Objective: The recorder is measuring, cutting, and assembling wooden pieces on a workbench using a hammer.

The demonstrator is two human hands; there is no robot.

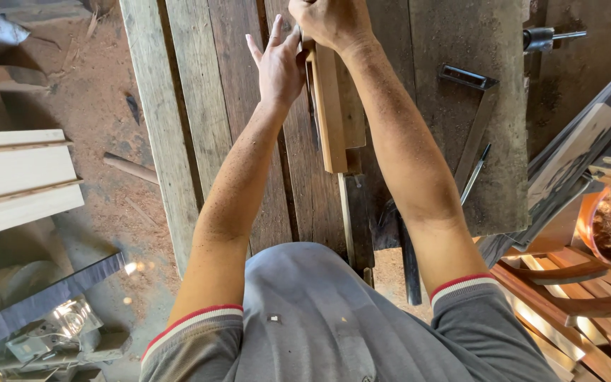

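- Both hands work at the far middle of the bench, arms stretched out over it.
- Right hand closed around the top end of a light wooden strip, partly cut off by the upper frame edge.
- Left hand open, fingers straight and spread, palm pressed flat against the left side of the same strip.
- Wooden strip stands on its edge, running lengthwise along the bench planks, near end resting on a dark block toward the near edge.
- Bench is made of rough weathered planks, dusty.
- Metal try square lies flat on the right part of the bench, well apart from the hands.
- Pencil-like thin tool just beside the square's blade.
- Sawdust-covered floor left of the bench, pale boards stacked there.
- Wooden chair parts off the near right corner.
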